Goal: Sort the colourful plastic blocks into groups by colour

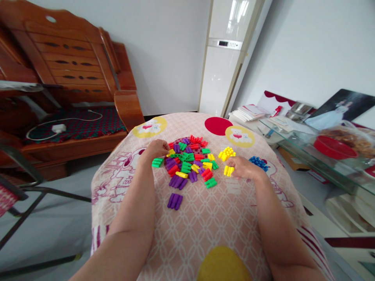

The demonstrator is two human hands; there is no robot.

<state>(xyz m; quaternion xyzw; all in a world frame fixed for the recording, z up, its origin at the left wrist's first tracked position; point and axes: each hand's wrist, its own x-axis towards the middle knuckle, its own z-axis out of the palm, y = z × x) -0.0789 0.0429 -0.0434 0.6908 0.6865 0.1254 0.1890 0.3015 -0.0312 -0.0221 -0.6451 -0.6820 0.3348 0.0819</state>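
My left hand (156, 149) reaches to the left side of a mixed heap of small tube-shaped plastic caps, its fingers closed on a yellow cap (170, 152). Just below that hand lies a group of green caps (157, 162). My right hand (241, 168) is right of the heap, fingers curled at a short row of yellow caps (229, 171); its fingertips are partly hidden. Behind it is a larger yellow cluster (227, 153), and to its right a blue cluster (258, 163). Purple caps (175, 201) lie in a row in front of the heap.
A patterned cloth covers the round table (202, 226). A wooden bench (73, 74) stands at the back left and a tall white appliance (221, 70) behind. On the right, a glass shelf (310, 150) holds a red bowl (334, 147). A metal-framed chair (38, 191) is at left.
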